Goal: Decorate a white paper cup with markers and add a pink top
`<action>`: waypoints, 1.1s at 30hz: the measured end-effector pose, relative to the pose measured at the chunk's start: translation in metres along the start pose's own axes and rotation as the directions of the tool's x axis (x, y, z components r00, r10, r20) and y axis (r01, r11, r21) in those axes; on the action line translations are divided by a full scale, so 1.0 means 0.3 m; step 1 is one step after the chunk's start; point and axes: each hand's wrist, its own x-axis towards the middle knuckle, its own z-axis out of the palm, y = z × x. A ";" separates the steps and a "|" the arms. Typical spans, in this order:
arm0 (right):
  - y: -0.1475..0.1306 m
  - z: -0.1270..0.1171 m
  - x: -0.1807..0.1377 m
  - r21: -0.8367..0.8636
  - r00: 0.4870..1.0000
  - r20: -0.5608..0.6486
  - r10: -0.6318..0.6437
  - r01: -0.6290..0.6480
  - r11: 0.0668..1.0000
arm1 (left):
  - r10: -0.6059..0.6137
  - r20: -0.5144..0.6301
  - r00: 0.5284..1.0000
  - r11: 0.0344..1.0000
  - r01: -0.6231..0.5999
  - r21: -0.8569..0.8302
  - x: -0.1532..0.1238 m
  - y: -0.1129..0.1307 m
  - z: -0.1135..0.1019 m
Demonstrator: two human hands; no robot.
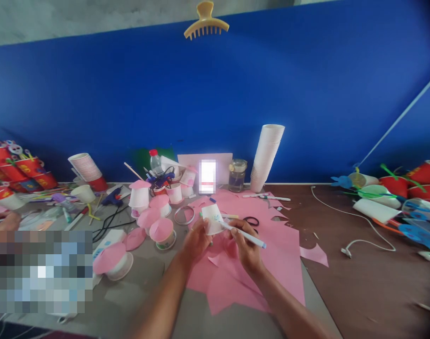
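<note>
A white paper cup (211, 217) is held upside down in my left hand (198, 235), its fingers wrapped round the left side. Small green marks show on the cup's wall. My right hand (248, 249) grips a white marker pen (248, 235) with a light blue end, and the pen's tip is at the cup's right side. Whether the tip touches the cup I cannot tell. Both hands are above cut pink paper (278, 263). Black-handled scissors (251, 221) lie just beyond my right hand, partly hidden by it.
To the left stand several paper cups with pink cone tops (161, 230), near a roll of tape (184, 215). A tall stack of white cups (267, 157) and a glass jar (237, 175) are at the back. Another person's hand (6, 226) is at far left. A white cable (368, 239) lies right.
</note>
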 end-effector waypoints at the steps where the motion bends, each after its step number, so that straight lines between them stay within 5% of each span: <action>1: 0.000 -0.001 0.000 -0.007 1.000 0.001 0.002 -0.002 1.000 | 0.005 -0.001 1.000 1.000 -0.005 -0.003 -0.001 0.000 0.001; 33: 0.003 0.002 0.001 -0.026 0.999 0.010 -0.049 0.050 0.998 | 0.017 0.081 0.997 1.000 -0.016 -0.024 -0.012 0.001 0.017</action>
